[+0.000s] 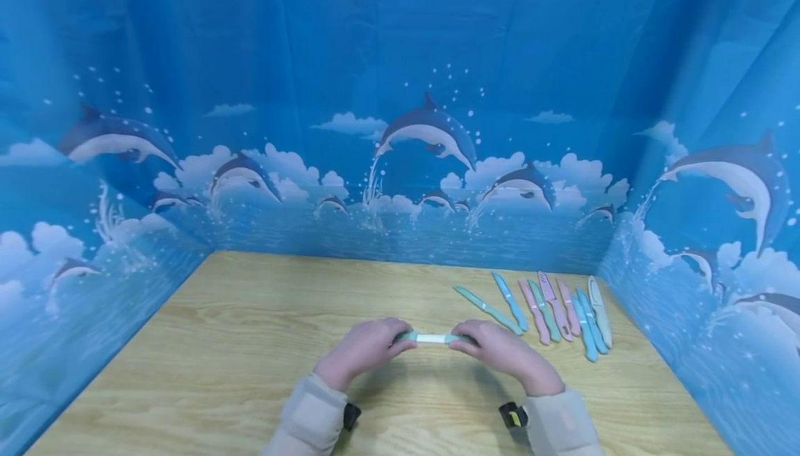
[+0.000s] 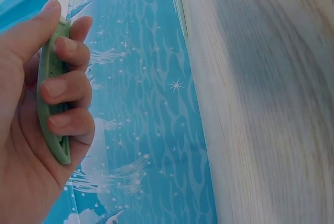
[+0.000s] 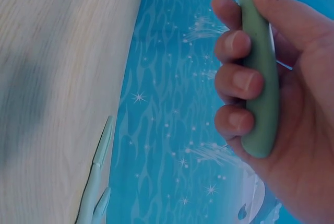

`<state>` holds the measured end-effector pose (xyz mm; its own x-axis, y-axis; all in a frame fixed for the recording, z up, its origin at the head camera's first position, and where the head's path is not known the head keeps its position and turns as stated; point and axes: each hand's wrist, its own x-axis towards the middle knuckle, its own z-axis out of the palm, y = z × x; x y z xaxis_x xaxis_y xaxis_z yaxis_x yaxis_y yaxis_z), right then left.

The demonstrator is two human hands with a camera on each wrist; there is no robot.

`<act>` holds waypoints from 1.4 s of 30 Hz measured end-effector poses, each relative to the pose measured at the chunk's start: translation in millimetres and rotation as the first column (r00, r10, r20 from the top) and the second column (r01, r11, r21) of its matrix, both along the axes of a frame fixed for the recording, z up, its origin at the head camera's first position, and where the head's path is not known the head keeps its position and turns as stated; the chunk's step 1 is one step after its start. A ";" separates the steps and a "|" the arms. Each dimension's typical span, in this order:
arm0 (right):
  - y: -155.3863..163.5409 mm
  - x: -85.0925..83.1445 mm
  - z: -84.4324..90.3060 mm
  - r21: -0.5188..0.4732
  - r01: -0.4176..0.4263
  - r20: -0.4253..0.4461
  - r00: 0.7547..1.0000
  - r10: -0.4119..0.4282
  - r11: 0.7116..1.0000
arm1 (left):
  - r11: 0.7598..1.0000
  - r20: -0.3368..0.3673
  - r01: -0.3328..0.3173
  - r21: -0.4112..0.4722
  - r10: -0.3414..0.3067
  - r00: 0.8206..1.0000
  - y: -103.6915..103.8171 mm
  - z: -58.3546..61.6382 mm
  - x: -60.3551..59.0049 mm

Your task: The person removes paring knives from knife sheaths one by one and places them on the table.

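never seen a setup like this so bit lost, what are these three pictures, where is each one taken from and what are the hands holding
There is no machine here: a person works with two bare hands and wears three cameras. The wide picture comes from a camera on the head, looking down at a wooden table walled in by a blue dolphin-print cloth. The other two pictures come from cameras strapped to the wrists, each looking at its own hand from close up.

In the head view, the left hand and right hand meet in the middle, each gripping one end of a small green knife with a white blade showing between them. The left wrist view shows fingers curled round one green end; the right wrist view shows fingers curled round the other.

To the right on the table lies a row of knives in green, blue and pink.
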<state>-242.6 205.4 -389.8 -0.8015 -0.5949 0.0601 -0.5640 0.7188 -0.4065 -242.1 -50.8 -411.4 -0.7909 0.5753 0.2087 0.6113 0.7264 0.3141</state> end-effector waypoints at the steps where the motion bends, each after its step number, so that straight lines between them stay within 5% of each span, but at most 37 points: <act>1: 1.4 -0.1 0.1 -0.001 0.005 0.004 1.000 -0.005 1.000 | 1.000 0.000 -0.005 0.005 0.005 1.000 -1.5 -0.2 -0.4; 12: 18.5 -1.2 6.4 -0.014 0.139 0.009 0.990 -0.139 0.990 | 0.995 0.018 -0.094 0.035 0.094 0.995 -18.0 -1.9 -4.6; 21: -6.8 -6.5 -2.0 -0.040 0.191 0.041 0.981 -0.189 0.981 | 0.983 0.132 -0.136 0.124 0.119 0.984 -40.1 -2.2 -8.9; 26: -42.9 -19.4 -2.2 -0.030 0.231 0.020 0.973 -0.231 0.972 | 0.964 0.214 -0.248 0.091 0.224 0.951 -65.6 2.5 -18.6; 34: -127.5 -55.7 -6.2 -0.084 0.284 0.088 0.957 -0.277 0.955 | 0.901 0.227 -0.432 -0.032 0.428 0.875 -114.6 16.9 -40.4; 42: -202.9 -78.1 -23.3 -0.262 0.437 0.332 0.878 -0.345 0.860 | 0.839 0.180 -0.544 -0.004 0.536 0.825 -160.4 11.3 -56.7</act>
